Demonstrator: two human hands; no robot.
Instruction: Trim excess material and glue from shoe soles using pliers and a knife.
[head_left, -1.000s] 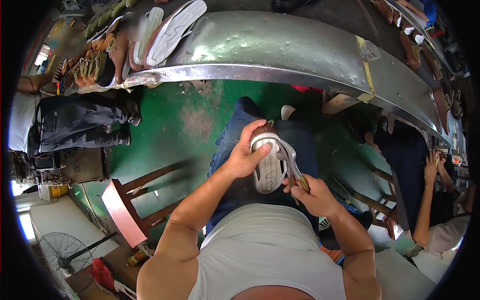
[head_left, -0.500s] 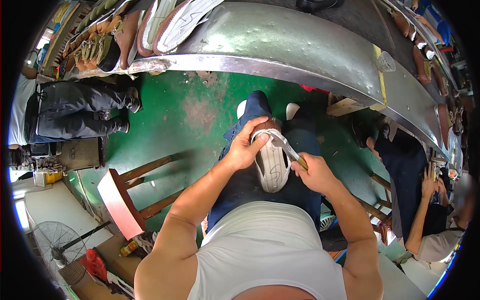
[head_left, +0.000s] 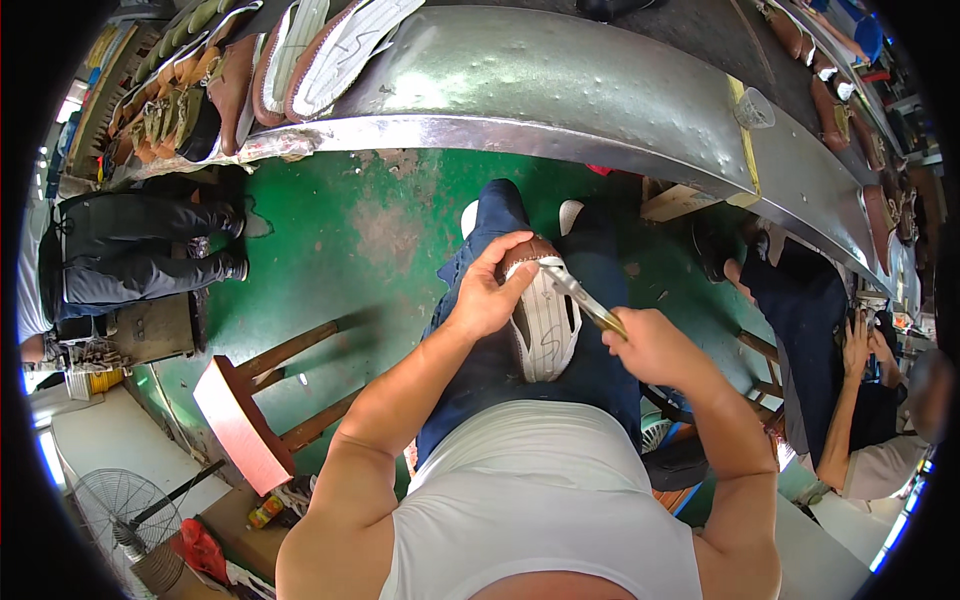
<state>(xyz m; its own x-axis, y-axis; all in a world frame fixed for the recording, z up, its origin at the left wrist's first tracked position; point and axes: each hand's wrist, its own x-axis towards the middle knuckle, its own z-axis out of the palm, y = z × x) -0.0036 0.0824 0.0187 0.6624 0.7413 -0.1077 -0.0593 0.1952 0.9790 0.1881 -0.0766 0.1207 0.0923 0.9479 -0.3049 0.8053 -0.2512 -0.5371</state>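
Left hand (head_left: 487, 293) is wrapped around the toe of a brown shoe (head_left: 540, 315), sole up on the lap. Right hand (head_left: 650, 347), just beside it, grips pliers (head_left: 583, 297) closed tight, tips touching the sole edge

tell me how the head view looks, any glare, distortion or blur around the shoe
Head view: strong fisheye, the long silver metal bench edge bows into an arc, black vignette at the corners; bright glare on that metal; the brown shoe with white ribbed sole, left hand and right hand are sharp and evenly lit.
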